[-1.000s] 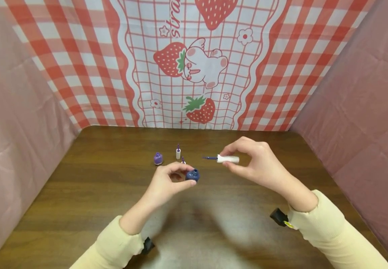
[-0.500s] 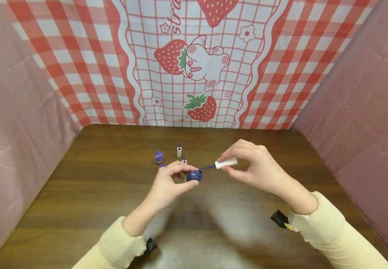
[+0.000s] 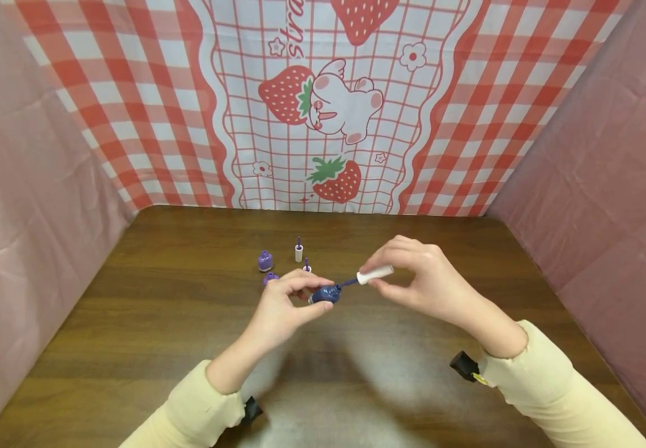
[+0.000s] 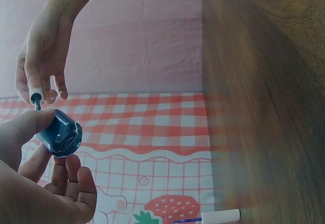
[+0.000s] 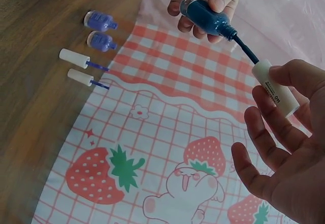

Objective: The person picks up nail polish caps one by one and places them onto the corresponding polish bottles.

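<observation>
My left hand [image 3: 278, 311] grips a dark blue nail polish bottle [image 3: 325, 294], tilted with its neck toward the right. Between the thumb and fingers of my right hand [image 3: 426, 274] is a white nail polish cap [image 3: 375, 274] with a dark blue brush. In the right wrist view the brush [image 5: 246, 48] reaches from the cap to the mouth of the bottle [image 5: 205, 17], its tip at or just inside the neck. The cap [image 5: 274, 88] bears small print and "011". Both hands hold their things above the table.
Two uncapped purple nail polish bottles [image 5: 101, 21] stand on the wooden table [image 3: 188, 298] beyond my left hand. Near them two white caps [image 3: 298, 253] stand with purple brushes pointing up. A red-and-white strawberry cloth [image 3: 323, 112] hangs behind; pink cloth [image 3: 591, 155] hangs at the sides.
My right hand has brought the brush left and down to the bottle's mouth. The bottle has tipped toward the right and shifted slightly that way.
</observation>
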Action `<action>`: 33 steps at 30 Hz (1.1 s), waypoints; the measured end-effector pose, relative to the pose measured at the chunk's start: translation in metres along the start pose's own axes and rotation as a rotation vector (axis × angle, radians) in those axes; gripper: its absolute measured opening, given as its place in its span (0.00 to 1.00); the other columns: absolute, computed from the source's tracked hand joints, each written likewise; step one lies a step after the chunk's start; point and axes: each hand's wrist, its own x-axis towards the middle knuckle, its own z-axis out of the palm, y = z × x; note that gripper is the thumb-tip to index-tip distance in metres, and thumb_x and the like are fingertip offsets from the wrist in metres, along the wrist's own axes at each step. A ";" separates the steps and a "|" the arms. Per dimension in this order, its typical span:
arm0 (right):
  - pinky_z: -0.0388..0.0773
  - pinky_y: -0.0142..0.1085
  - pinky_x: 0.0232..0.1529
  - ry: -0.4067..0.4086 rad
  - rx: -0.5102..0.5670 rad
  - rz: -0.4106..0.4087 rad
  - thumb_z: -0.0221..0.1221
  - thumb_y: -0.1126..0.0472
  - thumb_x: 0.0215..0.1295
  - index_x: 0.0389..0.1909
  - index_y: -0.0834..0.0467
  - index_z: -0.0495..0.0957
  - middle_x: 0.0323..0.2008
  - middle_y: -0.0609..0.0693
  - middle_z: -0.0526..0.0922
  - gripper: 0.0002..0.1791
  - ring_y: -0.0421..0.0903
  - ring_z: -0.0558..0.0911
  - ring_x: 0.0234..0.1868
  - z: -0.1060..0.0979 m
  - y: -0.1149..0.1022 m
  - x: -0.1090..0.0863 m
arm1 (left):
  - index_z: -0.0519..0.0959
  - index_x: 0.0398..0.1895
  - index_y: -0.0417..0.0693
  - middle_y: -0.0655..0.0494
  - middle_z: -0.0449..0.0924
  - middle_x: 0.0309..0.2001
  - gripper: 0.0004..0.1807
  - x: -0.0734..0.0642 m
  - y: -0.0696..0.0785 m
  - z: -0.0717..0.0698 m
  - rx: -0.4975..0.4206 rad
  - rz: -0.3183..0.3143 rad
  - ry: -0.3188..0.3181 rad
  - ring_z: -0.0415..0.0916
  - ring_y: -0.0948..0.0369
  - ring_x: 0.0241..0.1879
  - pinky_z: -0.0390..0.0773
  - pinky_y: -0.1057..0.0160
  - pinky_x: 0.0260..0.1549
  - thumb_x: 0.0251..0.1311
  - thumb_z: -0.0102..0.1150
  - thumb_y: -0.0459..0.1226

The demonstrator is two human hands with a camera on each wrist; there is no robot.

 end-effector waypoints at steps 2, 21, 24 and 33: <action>0.73 0.24 0.40 -0.004 -0.003 -0.005 0.68 0.63 0.49 0.36 0.50 0.84 0.35 0.39 0.83 0.11 0.35 0.79 0.39 0.001 0.000 0.000 | 0.85 0.39 0.48 0.58 0.82 0.39 0.14 0.000 0.000 0.000 0.003 -0.003 -0.004 0.73 0.63 0.34 0.75 0.66 0.35 0.46 0.72 0.33; 0.72 0.25 0.39 -0.045 0.016 -0.036 0.68 0.62 0.51 0.37 0.50 0.84 0.35 0.39 0.83 0.11 0.35 0.78 0.39 0.006 -0.002 0.001 | 0.85 0.40 0.48 0.58 0.84 0.36 0.14 0.000 0.004 0.001 0.026 -0.023 -0.045 0.75 0.64 0.33 0.76 0.66 0.34 0.47 0.72 0.35; 0.72 0.25 0.38 -0.057 0.005 -0.029 0.68 0.62 0.51 0.38 0.51 0.84 0.35 0.38 0.83 0.11 0.35 0.78 0.38 0.006 -0.003 0.002 | 0.84 0.39 0.49 0.59 0.83 0.34 0.14 0.000 0.005 0.000 0.032 -0.044 -0.046 0.75 0.64 0.33 0.76 0.65 0.34 0.46 0.72 0.35; 0.75 0.33 0.35 -0.036 0.008 -0.064 0.69 0.64 0.47 0.37 0.53 0.81 0.34 0.40 0.82 0.14 0.36 0.78 0.35 0.010 -0.002 0.003 | 0.85 0.39 0.47 0.59 0.83 0.34 0.15 0.001 0.007 0.001 0.058 -0.001 -0.041 0.74 0.64 0.34 0.75 0.65 0.33 0.44 0.73 0.35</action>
